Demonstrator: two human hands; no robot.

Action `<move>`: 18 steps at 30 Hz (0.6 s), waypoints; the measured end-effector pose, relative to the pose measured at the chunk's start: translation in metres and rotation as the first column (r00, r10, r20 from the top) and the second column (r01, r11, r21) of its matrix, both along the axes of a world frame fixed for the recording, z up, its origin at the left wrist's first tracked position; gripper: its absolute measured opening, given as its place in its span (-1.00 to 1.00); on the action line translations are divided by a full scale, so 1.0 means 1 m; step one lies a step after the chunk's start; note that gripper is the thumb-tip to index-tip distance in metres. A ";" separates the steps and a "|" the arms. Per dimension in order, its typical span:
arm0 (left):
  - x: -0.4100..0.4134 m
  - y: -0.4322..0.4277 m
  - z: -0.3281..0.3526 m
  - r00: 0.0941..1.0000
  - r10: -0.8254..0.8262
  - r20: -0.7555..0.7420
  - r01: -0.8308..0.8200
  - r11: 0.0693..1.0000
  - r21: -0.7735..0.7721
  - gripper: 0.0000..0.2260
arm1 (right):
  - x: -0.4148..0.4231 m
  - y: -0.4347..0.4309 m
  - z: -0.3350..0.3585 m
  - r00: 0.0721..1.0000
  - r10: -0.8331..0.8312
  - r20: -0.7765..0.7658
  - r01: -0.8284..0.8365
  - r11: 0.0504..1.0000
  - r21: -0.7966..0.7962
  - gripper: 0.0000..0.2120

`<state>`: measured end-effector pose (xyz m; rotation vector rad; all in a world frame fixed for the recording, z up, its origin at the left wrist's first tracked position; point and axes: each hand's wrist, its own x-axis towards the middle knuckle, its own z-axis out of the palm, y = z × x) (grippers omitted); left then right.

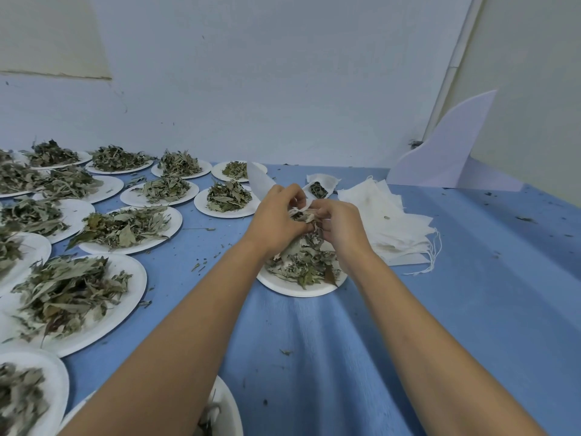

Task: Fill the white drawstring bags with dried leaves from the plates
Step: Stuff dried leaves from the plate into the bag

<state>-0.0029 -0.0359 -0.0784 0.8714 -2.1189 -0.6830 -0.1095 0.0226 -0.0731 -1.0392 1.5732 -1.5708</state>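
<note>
Forearms point(188, 341); crumpled white bag point(297, 211), curled grey-green leaves point(301, 265)

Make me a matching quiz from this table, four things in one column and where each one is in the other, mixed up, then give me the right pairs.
Things:
1. bag being filled
2. stack of empty bags
3. curved white board
4. small bag with leaves showing

Places:
A. standing by the wall, far right
B. lying on the blue cloth just beyond the hands
C. held between the left hand and right hand
D. flat on the cloth, right of the hands

Pairs: 1-C, 2-D, 3-A, 4-B
</note>
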 end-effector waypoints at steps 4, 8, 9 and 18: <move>0.003 0.001 0.001 1.000 0.010 0.003 -0.010 1.000 -0.029 -0.73 | 0.000 0.000 -0.001 0.990 0.065 0.125 -0.066 0.998 0.002 -0.59; 0.006 -0.001 0.000 1.000 0.023 0.010 -0.023 0.999 -0.025 -0.77 | -0.001 0.003 0.000 0.987 0.102 0.122 -0.104 0.995 0.008 -0.58; 0.006 -0.001 0.000 1.000 0.024 0.007 -0.024 1.000 -0.018 -0.77 | -0.001 0.002 0.000 0.991 0.069 0.111 -0.070 0.998 0.005 -0.61; 0.013 -0.006 -0.001 0.995 0.035 -0.091 -0.026 0.995 0.095 -0.76 | -0.013 -0.003 -0.003 0.977 -0.071 0.202 0.076 0.997 -0.019 -0.86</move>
